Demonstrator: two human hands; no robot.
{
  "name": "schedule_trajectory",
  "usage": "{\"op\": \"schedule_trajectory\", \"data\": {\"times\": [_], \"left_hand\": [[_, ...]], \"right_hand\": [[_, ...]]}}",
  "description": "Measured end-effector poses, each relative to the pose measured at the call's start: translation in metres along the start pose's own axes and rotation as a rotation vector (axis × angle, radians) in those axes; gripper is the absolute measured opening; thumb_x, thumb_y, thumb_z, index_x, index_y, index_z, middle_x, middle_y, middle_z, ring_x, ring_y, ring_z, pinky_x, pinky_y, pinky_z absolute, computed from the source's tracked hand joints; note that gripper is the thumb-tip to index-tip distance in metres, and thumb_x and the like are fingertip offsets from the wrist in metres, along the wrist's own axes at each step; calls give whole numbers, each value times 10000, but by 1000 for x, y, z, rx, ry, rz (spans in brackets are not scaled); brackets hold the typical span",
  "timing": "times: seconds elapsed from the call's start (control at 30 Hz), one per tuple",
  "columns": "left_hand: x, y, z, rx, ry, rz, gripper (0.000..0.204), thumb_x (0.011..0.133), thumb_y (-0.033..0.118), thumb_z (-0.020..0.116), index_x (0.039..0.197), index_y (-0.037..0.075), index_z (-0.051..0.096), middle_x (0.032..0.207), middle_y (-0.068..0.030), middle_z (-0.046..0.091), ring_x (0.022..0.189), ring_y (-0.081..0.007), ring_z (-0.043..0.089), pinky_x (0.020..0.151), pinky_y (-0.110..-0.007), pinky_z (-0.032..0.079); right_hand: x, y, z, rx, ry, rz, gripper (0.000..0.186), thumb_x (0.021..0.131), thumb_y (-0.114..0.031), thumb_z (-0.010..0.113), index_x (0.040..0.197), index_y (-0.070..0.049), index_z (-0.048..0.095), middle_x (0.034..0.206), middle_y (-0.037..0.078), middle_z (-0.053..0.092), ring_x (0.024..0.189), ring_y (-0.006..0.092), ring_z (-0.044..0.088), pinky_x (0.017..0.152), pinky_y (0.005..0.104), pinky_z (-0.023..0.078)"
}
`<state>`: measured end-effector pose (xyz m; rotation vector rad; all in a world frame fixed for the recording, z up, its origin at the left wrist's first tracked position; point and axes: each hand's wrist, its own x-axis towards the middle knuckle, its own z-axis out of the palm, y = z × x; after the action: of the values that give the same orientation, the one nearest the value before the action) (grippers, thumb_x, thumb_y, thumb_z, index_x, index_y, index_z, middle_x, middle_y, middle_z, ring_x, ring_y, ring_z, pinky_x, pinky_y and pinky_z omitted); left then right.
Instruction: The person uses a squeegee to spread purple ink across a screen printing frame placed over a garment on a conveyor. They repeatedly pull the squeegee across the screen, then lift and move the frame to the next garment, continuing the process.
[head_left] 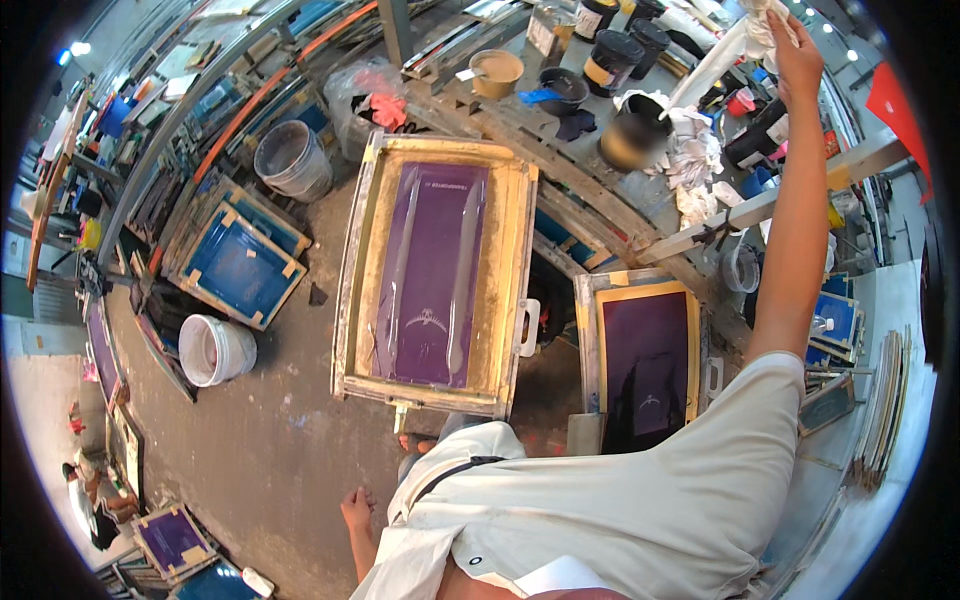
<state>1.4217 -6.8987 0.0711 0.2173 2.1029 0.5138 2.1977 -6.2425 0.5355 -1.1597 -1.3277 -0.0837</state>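
The fingers of the right hand, at the upper right of the frame, are curled shut around a crumpled white rag. That arm stretches up from the lower right across the cluttered work surface. Just left of the rag a long white strip slants down toward a black round pot that sits among more crumpled white cloths. Further left on the surface stand a tan paint tub and several black tubs.

The left hand hangs low at the lower centre of the frame, beside the person's pale shirt; its fingers look loosely open and hold nothing.

In the centre of the frame a large wooden printing frame with a purple screen leans against the surface, and a smaller purple screen frame stands just right of it. At the left, blue screen frames lie on the grey floor, with a grey bucket above them and a white bucket below them.
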Motion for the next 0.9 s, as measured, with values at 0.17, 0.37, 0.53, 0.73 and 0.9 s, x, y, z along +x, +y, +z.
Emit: {"op": "schedule_trajectory", "data": {"times": [0.17,0.37,0.53,0.73,0.9], "left_hand": [[-13,4,6,69,-13,-29,298,1012,189,572,1138,-58,680,971,-118,729,733,-174,667,652,-325,538],[-32,-47,16,30,54,-19,281,979,180,613,1049,-73,712,902,-131,733,748,-206,678,695,-348,544],[-55,-33,14,230,123,4,315,932,272,662,989,-24,756,886,-150,754,812,-222,705,754,-377,542],[-24,-60,16,186,122,-63,331,917,312,667,1037,19,762,953,-158,761,857,-265,728,797,-394,553],[-19,-35,25,82,122,-50,325,918,301,665,1057,23,759,938,-147,761,838,-243,728,778,-380,557]], "right_hand": [[-49,3,32,-285,-96,228,593,871,-346,804,1317,3,627,1129,122,715,1006,150,658,880,282,511],[-151,88,104,-649,-376,45,515,865,-382,747,1227,-23,675,1190,195,698,1099,345,663,960,421,495],[-184,171,76,-665,-769,-35,477,845,-416,743,1097,-11,734,1037,189,729,951,346,681,883,438,507],[-160,137,69,-793,-645,-17,287,995,-257,568,1125,-35,692,1084,190,714,1000,376,674,849,437,513],[-216,53,87,-482,-667,-29,291,1030,-269,505,1022,-9,635,943,159,701,875,315,676,788,397,506]]}}
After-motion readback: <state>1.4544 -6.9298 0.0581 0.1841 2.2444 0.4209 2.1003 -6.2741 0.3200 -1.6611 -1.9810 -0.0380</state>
